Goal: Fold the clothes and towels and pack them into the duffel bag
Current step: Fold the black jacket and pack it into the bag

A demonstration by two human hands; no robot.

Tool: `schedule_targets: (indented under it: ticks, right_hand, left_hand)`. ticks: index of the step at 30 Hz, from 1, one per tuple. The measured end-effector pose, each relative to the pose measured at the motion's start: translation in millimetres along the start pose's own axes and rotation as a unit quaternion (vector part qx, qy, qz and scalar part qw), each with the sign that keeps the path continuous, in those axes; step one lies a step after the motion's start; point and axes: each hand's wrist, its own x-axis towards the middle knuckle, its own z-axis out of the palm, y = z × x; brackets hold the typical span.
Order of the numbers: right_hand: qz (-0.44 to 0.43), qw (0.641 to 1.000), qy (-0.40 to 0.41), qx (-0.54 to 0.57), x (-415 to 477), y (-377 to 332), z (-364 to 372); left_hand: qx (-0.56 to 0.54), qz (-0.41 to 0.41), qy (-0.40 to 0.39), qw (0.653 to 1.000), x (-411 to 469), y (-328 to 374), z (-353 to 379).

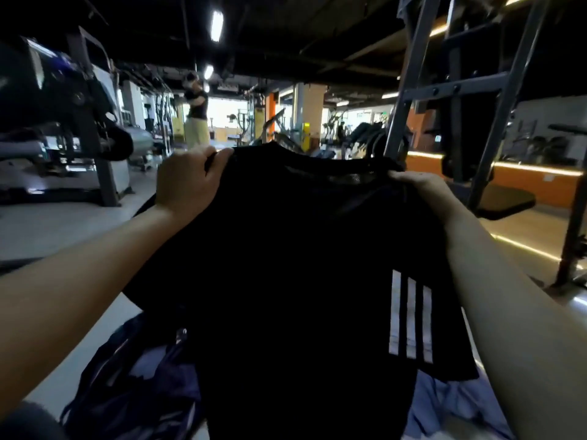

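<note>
Black T-shirt (286,265) hangs mid-frame, held up. Dark duffel bag (133,392) below at 7 o'clock. At 10 o'clock left hand (187,182), at 2 o'clock right hand (422,192); fingers (222,158) pinching shoulder seams. Risk: uneven hold skews fold; hem may snag bag.

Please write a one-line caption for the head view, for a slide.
Left hand and right hand hold a black T-shirt up by its shoulders above a dark blue bag in a gym.
</note>
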Motion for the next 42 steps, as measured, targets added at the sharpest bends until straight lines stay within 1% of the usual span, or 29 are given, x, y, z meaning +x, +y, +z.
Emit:
schedule_targets:
  ticks: [2,4,7,9,10,13,16,18,21,22,23,24,25,26,27,28,29,30,31,32,33,34,35,36,38,39,42]
  right_hand:
    - [0.075,0.997,0.0,-0.021,16,53,1]
    - [0.165,0.981,-0.024,-0.1,30,123,-2]
    - [0.271,0.929,-0.079,-0.24,35,238,-9]
    - [0.312,0.889,-0.113,-0.316,24,306,-12]
    - [0.326,0.875,-0.13,-0.334,16,338,-13]
    - [0.352,0.851,-0.156,-0.357,-5,413,-13]
    - [0.359,0.846,-0.149,-0.363,-12,457,-10]
    - [0.351,0.849,-0.165,-0.359,-11,472,-6]
    - [0.337,0.867,-0.171,-0.324,-14,484,-1]
    - [0.346,0.872,-0.18,-0.297,-16,488,0]
    - [0.373,0.867,-0.199,-0.264,-20,491,0]
    - [0.42,0.847,-0.23,-0.231,-24,493,0]
    - [0.475,0.81,-0.283,-0.194,-28,495,0]
    - [0.527,0.754,-0.355,-0.167,-31,495,2]
    - [0.56,0.692,-0.426,-0.16,-33,495,5]
    - [0.575,0.645,-0.472,-0.175,-32,494,9]
    - [0.579,0.628,-0.48,-0.2,-29,494,17]
    - [0.569,0.646,-0.456,-0.225,-24,496,26]
    - [0.542,0.692,-0.409,-0.246,-16,500,37]
    - [0.491,0.747,-0.36,-0.266,-9,506,51]
    - [0.421,0.791,-0.322,-0.305,-4,511,65]
    - [0.341,0.808,-0.308,-0.368,-1,516,81]
    - [0.274,0.793,-0.317,-0.442,-3,521,96]
    - [0.23,0.754,-0.353,-0.504,-9,525,111]
    - [0.183,0.648,-0.46,-0.578,-24,536,134]
    - [0.159,0.61,-0.494,-0.6,-29,542,140]
    - [0.054,0.546,-0.513,-0.66,-20,553,126]
  left_hand:
    - [0.011,-0.032,-0.083,0.996,-31,-17,39]
    - [0.02,-0.07,-0.195,0.978,-74,-34,82]
    - [0.023,-0.111,-0.356,0.927,-153,-57,140]
    - [0.033,-0.133,-0.44,0.887,-207,-70,170]
    - [0.038,-0.145,-0.472,0.869,-234,-77,183]
    - [0.033,-0.197,-0.536,0.82,-302,-96,215]
    - [0.017,-0.23,-0.58,0.781,-345,-109,235]
    - [0.008,-0.252,-0.589,0.768,-360,-114,243]
    - [-0.015,-0.274,-0.595,0.755,-379,-120,251]
    - [-0.028,-0.287,-0.594,0.751,-386,-121,252]
    - [-0.044,-0.301,-0.589,0.748,-393,-122,252]
    - [-0.06,-0.314,-0.59,0.742,-399,-125,253]
    - [-0.075,-0.322,-0.601,0.727,-405,-128,254]
    - [-0.088,-0.322,-0.626,0.705,-410,-131,254]
    - [-0.097,-0.311,-0.658,0.679,-413,-134,254]
    - [-0.102,-0.294,-0.691,0.653,-416,-136,253]
    - [-0.101,-0.277,-0.716,0.633,-419,-139,252]
    - [-0.096,-0.269,-0.727,0.625,-420,-142,252]
    - [-0.093,-0.269,-0.725,0.628,-421,-144,252]
    - [-0.095,-0.277,-0.714,0.636,-420,-146,253]
    - [-0.099,-0.289,-0.698,0.647,-419,-146,253]
    - [-0.102,-0.3,-0.685,0.656,-418,-147,254]
    - [-0.104,-0.307,-0.679,0.659,-417,-148,255]
    - [-0.106,-0.311,-0.678,0.657,-416,-149,255]
    - [-0.107,-0.309,-0.686,0.65,-418,-151,255]
    - [-0.108,-0.307,-0.688,0.648,-419,-151,256]
    - [-0.108,-0.315,-0.683,0.65,-422,-153,257]
